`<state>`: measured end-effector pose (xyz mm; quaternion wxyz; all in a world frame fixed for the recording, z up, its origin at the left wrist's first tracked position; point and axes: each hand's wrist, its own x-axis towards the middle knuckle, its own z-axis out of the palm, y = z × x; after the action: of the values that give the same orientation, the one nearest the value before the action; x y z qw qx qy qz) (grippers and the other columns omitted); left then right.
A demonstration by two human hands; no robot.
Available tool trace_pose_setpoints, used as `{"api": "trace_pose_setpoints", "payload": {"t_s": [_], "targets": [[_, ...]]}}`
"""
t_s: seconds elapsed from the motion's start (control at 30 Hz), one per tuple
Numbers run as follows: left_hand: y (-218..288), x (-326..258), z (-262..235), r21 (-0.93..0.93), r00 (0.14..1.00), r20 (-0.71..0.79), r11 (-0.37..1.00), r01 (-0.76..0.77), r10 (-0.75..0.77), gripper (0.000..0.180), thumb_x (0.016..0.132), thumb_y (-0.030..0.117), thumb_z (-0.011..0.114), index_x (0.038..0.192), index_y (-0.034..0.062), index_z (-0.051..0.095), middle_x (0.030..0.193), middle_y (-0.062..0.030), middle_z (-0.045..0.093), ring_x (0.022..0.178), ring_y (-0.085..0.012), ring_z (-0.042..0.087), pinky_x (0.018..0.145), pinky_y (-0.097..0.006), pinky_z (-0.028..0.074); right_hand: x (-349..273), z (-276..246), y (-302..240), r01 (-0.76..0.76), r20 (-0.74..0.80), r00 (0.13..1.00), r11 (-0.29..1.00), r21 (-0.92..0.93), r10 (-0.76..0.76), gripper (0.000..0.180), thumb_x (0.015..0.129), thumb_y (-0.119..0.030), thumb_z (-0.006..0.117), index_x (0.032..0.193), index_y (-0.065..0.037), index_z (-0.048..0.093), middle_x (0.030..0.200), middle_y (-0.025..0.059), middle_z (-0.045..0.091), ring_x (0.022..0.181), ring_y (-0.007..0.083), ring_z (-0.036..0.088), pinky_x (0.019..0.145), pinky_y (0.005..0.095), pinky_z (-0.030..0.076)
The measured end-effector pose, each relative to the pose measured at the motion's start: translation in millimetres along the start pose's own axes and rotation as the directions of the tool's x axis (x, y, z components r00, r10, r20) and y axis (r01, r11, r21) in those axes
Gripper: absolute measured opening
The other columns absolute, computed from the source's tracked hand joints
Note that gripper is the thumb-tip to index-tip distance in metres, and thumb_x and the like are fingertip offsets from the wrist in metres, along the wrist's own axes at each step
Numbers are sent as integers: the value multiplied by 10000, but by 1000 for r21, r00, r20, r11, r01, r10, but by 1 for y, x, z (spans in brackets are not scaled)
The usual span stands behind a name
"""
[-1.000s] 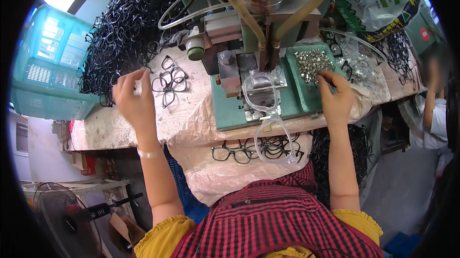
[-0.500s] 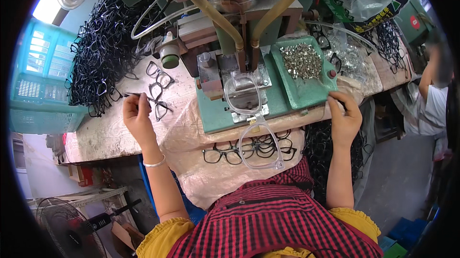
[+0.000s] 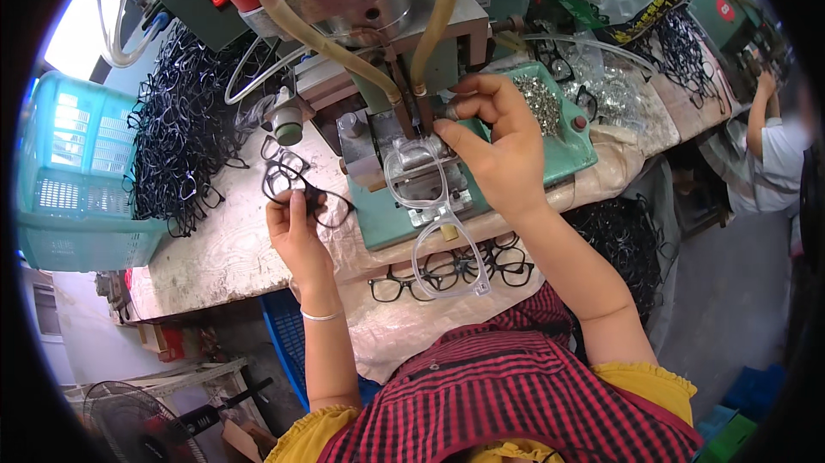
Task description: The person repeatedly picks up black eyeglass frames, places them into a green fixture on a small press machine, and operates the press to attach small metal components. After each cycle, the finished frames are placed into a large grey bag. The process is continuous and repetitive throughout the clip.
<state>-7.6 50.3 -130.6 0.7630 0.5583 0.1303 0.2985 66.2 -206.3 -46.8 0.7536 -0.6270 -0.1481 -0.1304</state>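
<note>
My left hand (image 3: pixel 296 235) pinches a black eyeglass frame (image 3: pixel 337 215) over the left side of the workbench. Another black eyeglass frame (image 3: pixel 273 147) lies just beyond it. At the machine (image 3: pixel 365 152), my right hand (image 3: pixel 509 149) reaches in with thumb and forefinger drawn together beside the two upright copper-coloured electrodes (image 3: pixel 412 117). Whatever those fingertips hold is too small to make out. A clear plastic eyeglass frame (image 3: pixel 416 251) stretches from below the electrodes over the machine's front edge. Several black eyeglass frames (image 3: pixel 389 290) lie on the cloth nearer to me.
Heaped black frames (image 3: pixel 185 128) rise at the left beside a turquoise crate (image 3: pixel 86 226). A green tray (image 3: pixel 571 158) with small metal parts (image 3: pixel 540 102) sits right of the machine. More frames (image 3: pixel 623 244) fill a bag below right. Another person (image 3: pixel 778 141) works far right.
My right hand has moved from the tray's near corner up to the electrodes. My left hand has shifted right and now has a black eyeglass frame in it. The whole view has shifted slightly.
</note>
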Motion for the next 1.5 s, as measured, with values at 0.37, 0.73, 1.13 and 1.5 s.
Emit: {"api": "trace_pose_setpoints", "payload": {"t_s": [0.37,0.73,1.13,1.5], "targets": [[91,-30,84,-113,486,435,581,-806,758,119,960,144,625,1021,42,620,954,-182,706,884,-322,688,808,-464,564,-13,12,-33,-122,89,990,987,108,113,521,847,9,679,1326,44,476,1137,100,669,1062,149,615,922,272,479],[81,-23,105,-59,164,855,408,-911,491,196,749,81,762,944,72,737,961,-80,731,821,-272,673,839,-452,525,-15,-120,36,-69,-160,985,686,-724,-70,223,799,-70,675,1016,-29,700,1026,118,700,989,280,651,926,356,489],[66,-87,58,297,551,681,506,-810,482,297,832,71,738,1112,27,650,1152,-209,694,1093,-349,660,965,-442,508,-13,-93,39,-14,-26,997,169,-985,-68,107,796,-178,722,818,-73,716,880,92,683,921,326,615,815,447,504],[31,88,-69,962,899,272,-131,-241,342,226,745,246,823,879,75,758,965,-108,676,914,-280,607,879,-386,461,-4,-84,44,-87,-184,981,717,-691,-58,161,851,-114,701,993,-40,716,875,98,721,815,223,688,798,315,509]]}}
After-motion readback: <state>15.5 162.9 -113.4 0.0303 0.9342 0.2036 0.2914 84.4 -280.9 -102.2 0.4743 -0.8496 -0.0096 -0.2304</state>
